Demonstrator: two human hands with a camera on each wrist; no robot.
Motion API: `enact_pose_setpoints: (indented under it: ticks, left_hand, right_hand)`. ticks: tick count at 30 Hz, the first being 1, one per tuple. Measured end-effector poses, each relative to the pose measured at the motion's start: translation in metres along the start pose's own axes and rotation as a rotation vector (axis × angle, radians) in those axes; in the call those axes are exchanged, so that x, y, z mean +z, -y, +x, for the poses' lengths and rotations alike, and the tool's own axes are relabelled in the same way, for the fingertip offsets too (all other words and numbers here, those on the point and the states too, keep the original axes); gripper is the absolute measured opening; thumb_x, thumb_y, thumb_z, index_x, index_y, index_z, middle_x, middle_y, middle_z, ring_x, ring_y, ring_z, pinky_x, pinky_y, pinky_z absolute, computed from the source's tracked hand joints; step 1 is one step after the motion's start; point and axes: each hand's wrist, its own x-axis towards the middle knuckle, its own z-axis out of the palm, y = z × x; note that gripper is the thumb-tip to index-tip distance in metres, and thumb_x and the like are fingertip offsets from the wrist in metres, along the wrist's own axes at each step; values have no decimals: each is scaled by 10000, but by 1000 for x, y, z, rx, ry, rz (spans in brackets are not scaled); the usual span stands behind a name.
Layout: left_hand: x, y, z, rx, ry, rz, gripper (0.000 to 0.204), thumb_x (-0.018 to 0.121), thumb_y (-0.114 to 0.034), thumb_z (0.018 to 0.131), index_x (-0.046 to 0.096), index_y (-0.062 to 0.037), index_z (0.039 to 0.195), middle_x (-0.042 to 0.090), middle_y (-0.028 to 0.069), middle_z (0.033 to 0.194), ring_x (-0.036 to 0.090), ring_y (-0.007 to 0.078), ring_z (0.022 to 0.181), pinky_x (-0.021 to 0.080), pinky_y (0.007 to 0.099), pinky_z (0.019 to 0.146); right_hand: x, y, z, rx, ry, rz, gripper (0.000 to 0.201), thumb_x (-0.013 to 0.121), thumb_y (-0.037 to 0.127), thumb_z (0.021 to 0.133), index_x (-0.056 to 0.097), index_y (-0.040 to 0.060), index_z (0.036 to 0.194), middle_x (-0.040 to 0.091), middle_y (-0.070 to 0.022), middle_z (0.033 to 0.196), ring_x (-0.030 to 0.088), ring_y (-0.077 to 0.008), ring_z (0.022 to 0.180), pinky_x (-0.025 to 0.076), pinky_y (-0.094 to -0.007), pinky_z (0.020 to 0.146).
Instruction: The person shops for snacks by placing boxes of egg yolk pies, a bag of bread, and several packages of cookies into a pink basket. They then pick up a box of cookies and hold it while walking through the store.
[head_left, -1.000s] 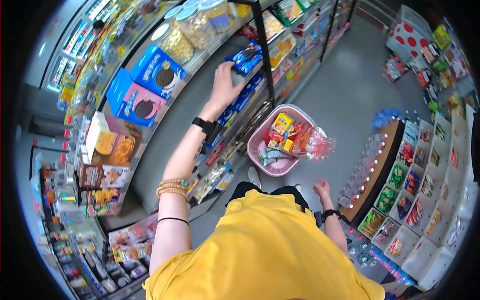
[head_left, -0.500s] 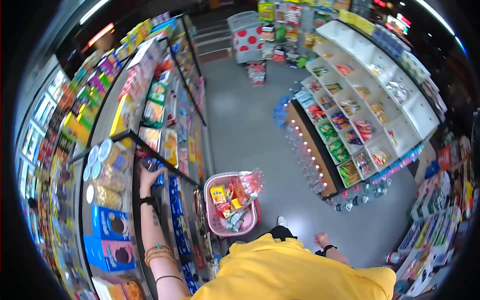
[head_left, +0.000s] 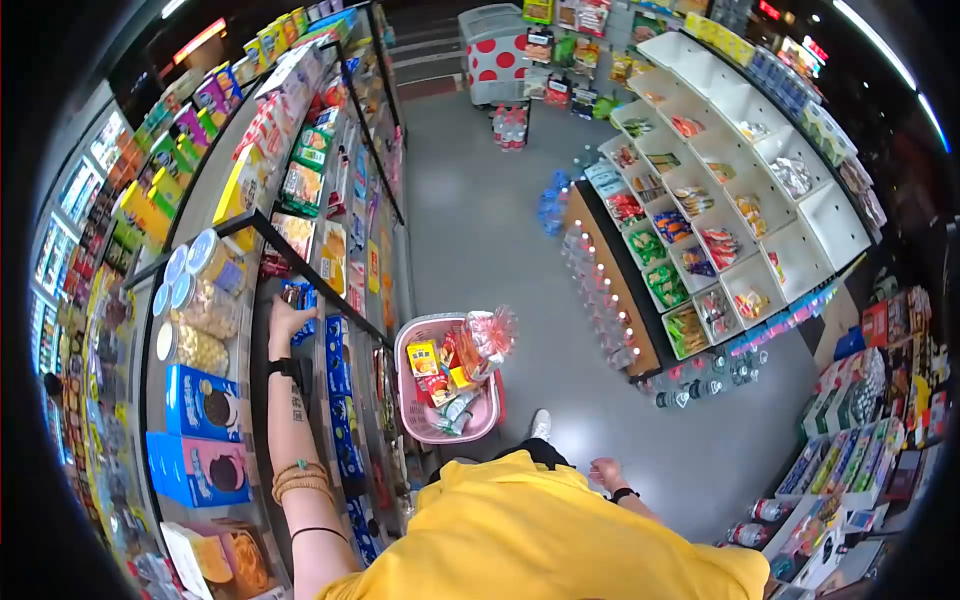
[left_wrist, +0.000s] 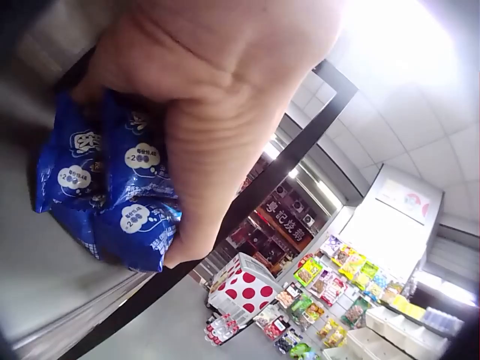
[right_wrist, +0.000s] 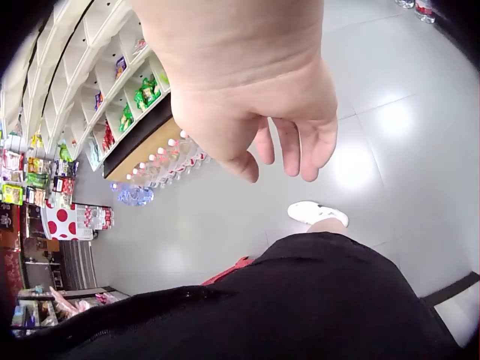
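At the left shelf, my left hand (head_left: 290, 322) reaches in beside the black rack post. It grips several shiny blue snack packets (left_wrist: 124, 180) with white print, bunched between thumb and fingers; the fingertips are mostly hidden behind them in the left wrist view. To the left of this hand stand clear jars (head_left: 205, 300) of pale snacks and a blue box (head_left: 204, 402) with a cookie picture. My right hand (right_wrist: 255, 97) hangs at my side above the floor, fingers loosely bent, holding nothing. Between the shelf and my feet is a pink basket (head_left: 404, 392) with snack packs inside.
Black rack posts (head_left: 300, 268) rise by the left arm. Across the aisle stand tiered white bins (head_left: 815, 225) of small packets, with rows of bottles (head_left: 603, 310) along their base. A polka-dot freezer (head_left: 495, 65) is at the far end.
The head view has swung round, bringing the far aisle into sight. My left hand has gone from reaching beside the blue packets to gripping them. The right hand still hangs low.
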Motion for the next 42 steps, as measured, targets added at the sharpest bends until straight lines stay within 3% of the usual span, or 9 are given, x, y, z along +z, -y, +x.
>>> enact_pose_setpoints:
  ticks: [7,14,17,23,26,30,33,34,42]
  left_hand:
    - [-1,12,-15,30,-90,-204,922,875,-289,552,440,51,1290,618,182,1217,614,265,1122,488,355,959]
    - [-14,24,-46,-172,-89,-12,1173,869,-492,489,344,26,1402,552,264,1307,553,388,1194,428,394,1045]
    - [-3,31,-52,-63,-310,138,1248,877,-505,497,253,38,1433,488,321,1332,504,392,1242,404,421,1063]
    - [-10,-65,-193,151,-688,121,501,709,-241,757,534,-12,1166,540,213,1199,513,400,1117,428,493,939]
    - [44,-75,-297,220,-511,-25,308,676,-157,772,566,-24,1026,559,195,1085,530,379,1035,447,453,910]
    - [112,-70,-437,-84,-346,-163,338,689,-180,798,565,-51,1085,559,145,1133,515,354,1144,437,437,971]
    - [128,-51,-518,-362,-498,-69,397,690,-147,791,553,-38,1148,537,180,1216,496,382,1178,407,453,1023]
    - [125,-43,-539,-447,-560,-25,436,685,-137,792,535,-27,1186,525,192,1234,483,391,1193,396,459,1036]
    - [75,64,-619,-845,-687,357,633,692,-128,779,424,59,1321,458,234,1335,382,414,1305,333,500,1082]
  right_hand:
    - [-17,40,13,7,46,-110,170,663,128,824,607,42,958,622,-91,754,636,-228,570,490,-331,458]
    - [-26,116,79,-75,256,-407,160,643,139,830,607,63,966,635,-96,794,621,-216,585,496,-315,493]
    - [-23,144,111,-75,315,-438,136,623,141,838,603,62,948,632,-89,777,614,-202,579,490,-301,486]
    - [30,214,127,-113,376,-696,105,612,146,850,598,62,913,632,-73,761,609,-169,580,478,-296,481]
    - [49,220,179,-91,530,-787,101,612,161,863,586,65,882,622,-56,742,583,-144,537,429,-268,438]
    - [76,255,220,70,817,-933,102,599,149,874,566,53,886,580,-56,681,559,-165,479,371,-265,372]
    - [104,286,210,-6,652,-976,101,580,150,886,558,59,923,570,-51,652,564,-180,480,352,-256,363]
    - [108,297,227,92,849,-921,123,566,176,900,552,65,950,570,-50,643,571,-196,484,359,-264,362]
    - [118,299,220,-38,732,-970,114,574,199,903,562,101,958,638,-54,735,613,-193,551,429,-283,436]
